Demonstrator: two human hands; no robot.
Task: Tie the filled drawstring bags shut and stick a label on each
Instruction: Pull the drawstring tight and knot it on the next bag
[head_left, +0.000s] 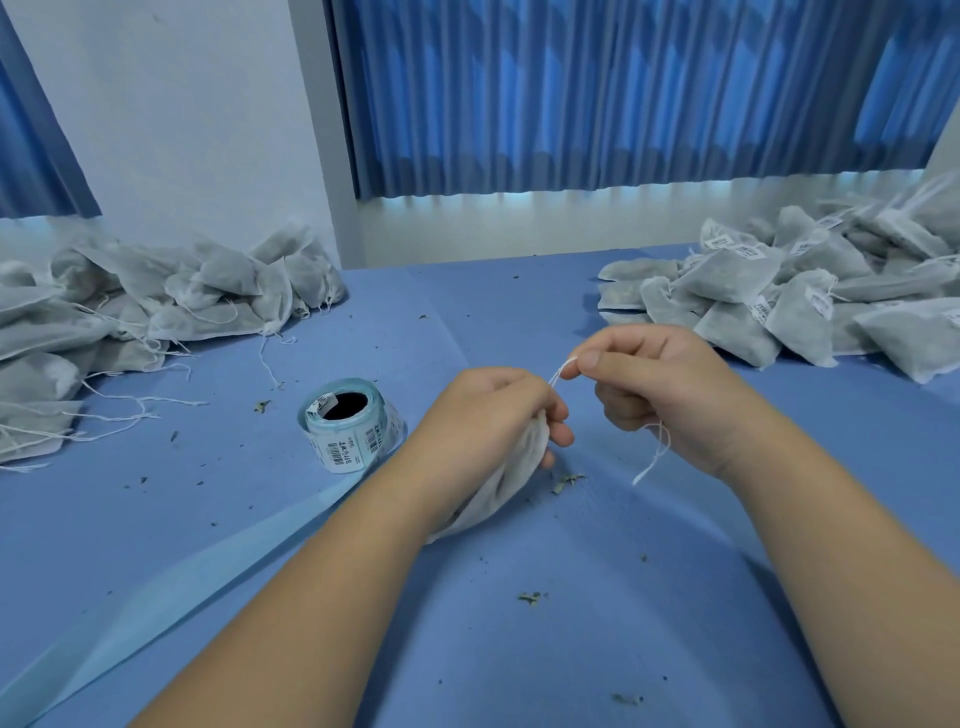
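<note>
we are mid-tie: our left hand (493, 410) grips the bag (514, 478) just right of the label roll (348, 421), and our right hand (654, 384) pinches its string (558, 373). far right of the roll, a labelled pile (779, 291) looks done; left of the roll, an unlabelled pile (156, 301) waits.

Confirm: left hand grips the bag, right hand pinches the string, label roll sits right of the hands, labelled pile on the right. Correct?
One error. The head view shows the label roll left of the hands, not right. The rest holds: left hand grips the bag, right hand pinches the string, labelled pile on the right.
</note>
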